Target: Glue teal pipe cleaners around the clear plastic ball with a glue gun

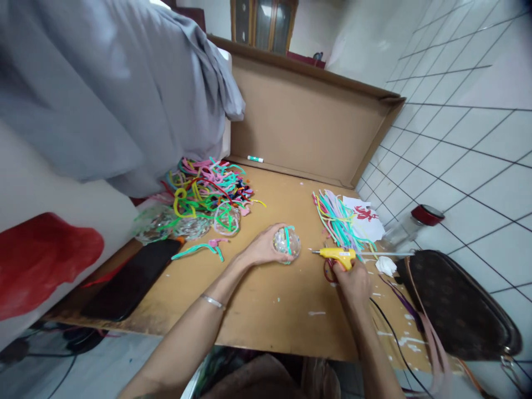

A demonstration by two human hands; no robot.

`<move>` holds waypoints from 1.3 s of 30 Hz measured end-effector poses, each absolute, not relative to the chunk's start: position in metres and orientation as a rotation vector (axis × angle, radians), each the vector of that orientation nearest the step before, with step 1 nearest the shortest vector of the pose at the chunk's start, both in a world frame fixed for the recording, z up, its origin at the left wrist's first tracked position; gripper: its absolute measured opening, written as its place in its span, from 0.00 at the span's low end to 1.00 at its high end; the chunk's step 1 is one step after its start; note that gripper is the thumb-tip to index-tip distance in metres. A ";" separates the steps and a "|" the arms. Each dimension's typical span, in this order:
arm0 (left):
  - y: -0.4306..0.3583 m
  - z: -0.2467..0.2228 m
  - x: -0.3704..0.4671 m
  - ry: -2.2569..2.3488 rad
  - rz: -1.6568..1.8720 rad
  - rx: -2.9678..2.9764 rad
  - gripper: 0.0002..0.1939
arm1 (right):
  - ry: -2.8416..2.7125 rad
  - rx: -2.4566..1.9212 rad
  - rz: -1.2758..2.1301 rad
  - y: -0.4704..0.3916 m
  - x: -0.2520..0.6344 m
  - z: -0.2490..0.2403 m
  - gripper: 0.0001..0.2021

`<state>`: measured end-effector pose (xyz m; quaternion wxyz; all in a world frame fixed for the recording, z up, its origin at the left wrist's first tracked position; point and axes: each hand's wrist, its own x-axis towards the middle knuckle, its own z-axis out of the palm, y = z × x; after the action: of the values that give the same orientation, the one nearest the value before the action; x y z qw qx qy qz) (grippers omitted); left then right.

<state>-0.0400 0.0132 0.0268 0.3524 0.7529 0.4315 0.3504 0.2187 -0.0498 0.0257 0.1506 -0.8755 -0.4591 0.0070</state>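
Observation:
My left hand (268,244) is wrapped round a clear plastic ball (293,244) that has a turquoise pipe cleaner strip across it. My right hand (354,281) grips a yellow glue gun (337,254) by its handle. The gun's nozzle points left at the ball, with a small gap between them. A glue stick (388,254) juts from the gun's back end. Partly hidden under the gun lie dark red scissor-like loops (328,271). Right behind the gun is a bundle of pastel pipe cleaners (338,219).
A tangled heap of coloured pipe cleaners (203,185) lies at the back left, near clear plastic balls (189,227). A black phone (133,280) lies at the left. A brown bag (457,305) and a red-lidded jar (409,227) stand right. Cardboard (299,111) rises behind.

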 end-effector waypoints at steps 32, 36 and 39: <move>0.017 0.020 -0.041 1.087 0.978 1.870 0.45 | -1.545 -1.842 -0.310 -0.010 0.176 0.031 0.20; 0.016 0.021 -0.040 1.089 0.966 1.908 0.44 | -1.550 -1.837 -0.310 -0.013 0.174 0.032 0.19; 0.016 0.023 -0.039 1.112 0.973 1.944 0.46 | -1.534 -1.848 -0.324 -0.014 0.173 0.032 0.20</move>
<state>-0.0394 0.0163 0.0227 0.3429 0.7479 0.4279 0.3742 0.1727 -0.0139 0.0323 0.3512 -0.7140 -0.5926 -0.1253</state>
